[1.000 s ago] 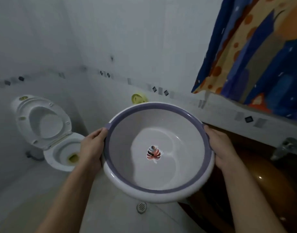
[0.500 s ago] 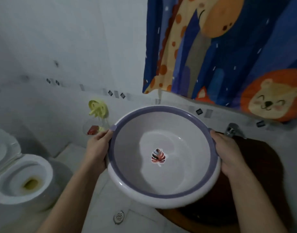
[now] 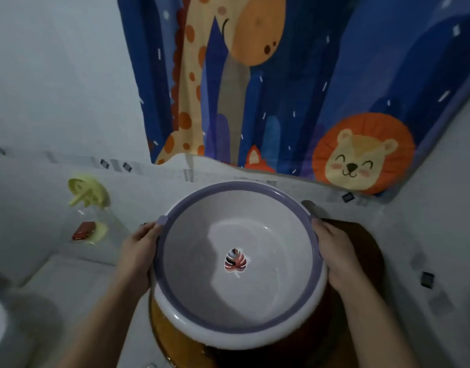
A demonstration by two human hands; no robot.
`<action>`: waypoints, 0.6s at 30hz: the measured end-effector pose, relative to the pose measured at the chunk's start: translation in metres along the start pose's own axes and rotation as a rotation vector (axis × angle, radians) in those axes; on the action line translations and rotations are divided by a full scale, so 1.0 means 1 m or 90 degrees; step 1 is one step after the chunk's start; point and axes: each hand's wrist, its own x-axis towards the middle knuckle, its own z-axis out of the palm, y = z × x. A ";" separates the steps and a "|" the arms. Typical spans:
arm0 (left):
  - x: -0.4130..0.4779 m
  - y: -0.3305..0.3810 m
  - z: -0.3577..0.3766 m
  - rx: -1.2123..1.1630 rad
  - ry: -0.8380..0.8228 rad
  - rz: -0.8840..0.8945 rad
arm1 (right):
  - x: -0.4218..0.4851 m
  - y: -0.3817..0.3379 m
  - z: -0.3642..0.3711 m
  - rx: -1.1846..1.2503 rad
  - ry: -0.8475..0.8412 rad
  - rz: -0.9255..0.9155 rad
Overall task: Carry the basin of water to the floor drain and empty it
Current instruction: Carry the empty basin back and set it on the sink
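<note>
- Over the brown tub [image 3: 361,261] below the animal curtain [image 3: 281,88], you hold the basin [image 3: 239,264] level, fingers of the left hand [image 3: 138,251] and right hand [image 3: 335,251] clamped on opposite rims.
- Judging by the glints, only shallow water, if any, covers the leaf sticker [image 3: 236,261].
- No floor drain shows, so whether emptying remains cannot be told.

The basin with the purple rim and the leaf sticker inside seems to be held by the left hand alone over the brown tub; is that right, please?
Not quite: the head view shows both hands on the basin, the left hand and the right hand gripping opposite sides of its purple rim. The leaf sticker and the brown tub below are as you say.
</note>
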 end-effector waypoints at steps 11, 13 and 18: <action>0.013 -0.045 0.031 0.048 -0.022 -0.021 | 0.006 0.040 -0.031 -0.013 -0.002 0.054; 0.012 -0.047 0.034 0.066 -0.029 -0.015 | 0.006 0.045 -0.033 -0.009 0.007 0.061; 0.010 -0.047 0.038 0.081 -0.045 -0.006 | 0.003 0.050 -0.029 0.000 0.040 0.064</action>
